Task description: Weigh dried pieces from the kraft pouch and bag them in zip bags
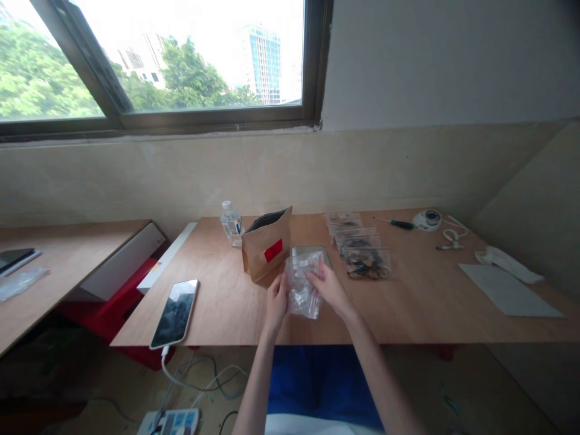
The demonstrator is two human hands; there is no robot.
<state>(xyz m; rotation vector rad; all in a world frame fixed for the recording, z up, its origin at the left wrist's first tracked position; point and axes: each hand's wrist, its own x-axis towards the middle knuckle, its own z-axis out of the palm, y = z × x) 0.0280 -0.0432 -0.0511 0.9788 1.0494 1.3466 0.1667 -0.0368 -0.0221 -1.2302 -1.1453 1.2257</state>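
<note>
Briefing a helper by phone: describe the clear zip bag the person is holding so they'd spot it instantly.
On the plywood desk under the window, find the brown paper pouch with a red patch. In front of it, the left hand and right hand hold a clear zip bag; the row of bags to its right lies flat.

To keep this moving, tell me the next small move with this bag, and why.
Probably set the clear plastic bag down beside the row of small bags: the left hand and right hand hold it over the wooden table, and that row lies just to the right.
</note>
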